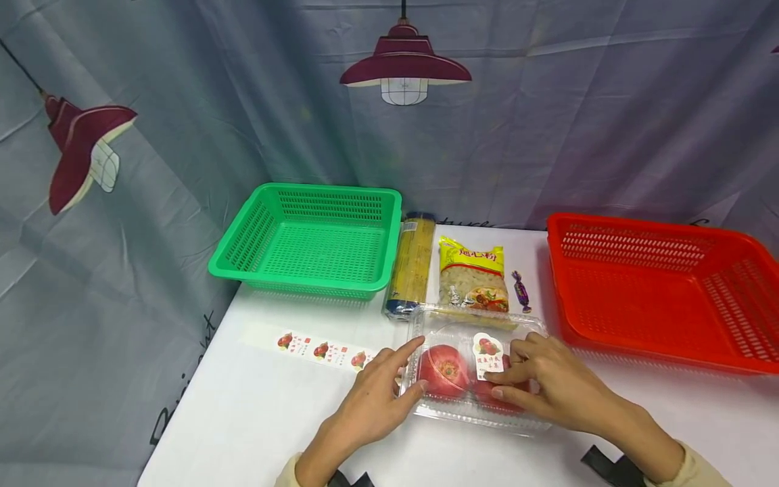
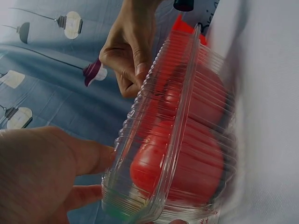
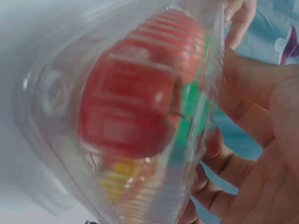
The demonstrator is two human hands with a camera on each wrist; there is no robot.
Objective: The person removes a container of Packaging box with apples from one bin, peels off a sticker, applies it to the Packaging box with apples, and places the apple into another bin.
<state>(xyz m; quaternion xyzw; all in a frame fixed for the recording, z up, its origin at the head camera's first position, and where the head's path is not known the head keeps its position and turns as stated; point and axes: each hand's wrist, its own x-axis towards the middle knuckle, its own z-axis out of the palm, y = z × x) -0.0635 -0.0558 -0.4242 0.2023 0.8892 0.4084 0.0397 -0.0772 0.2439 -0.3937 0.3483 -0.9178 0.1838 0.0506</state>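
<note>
A clear plastic clamshell box (image 1: pixel 481 419) lies closed on the table with two red apples (image 1: pixel 443 370) inside. An apple-printed label (image 1: pixel 489 356) is on its lid. My left hand (image 1: pixel 379 398) rests at the box's left edge, index finger extended along the lid and thumb near the front corner. My right hand (image 1: pixel 550 380) presses a fingertip at the label's lower end, its thumb close by on the lid. The left wrist view shows the left thumb touching the ribbed rim. Seen from the right wrist, the right fingers (image 3: pixel 238 109) lie over the lid.
A strip of apple labels (image 1: pixel 320 350) lies to the left, partly behind my left hand. Behind the box are a yellow noodle pack (image 1: pixel 414 260), a pasta bag (image 1: pixel 473 274) and a purple-wrapped candy (image 1: pixel 521 292). A green basket (image 1: pixel 304 284) stands back left, a red basket (image 1: pixel 645 345) right.
</note>
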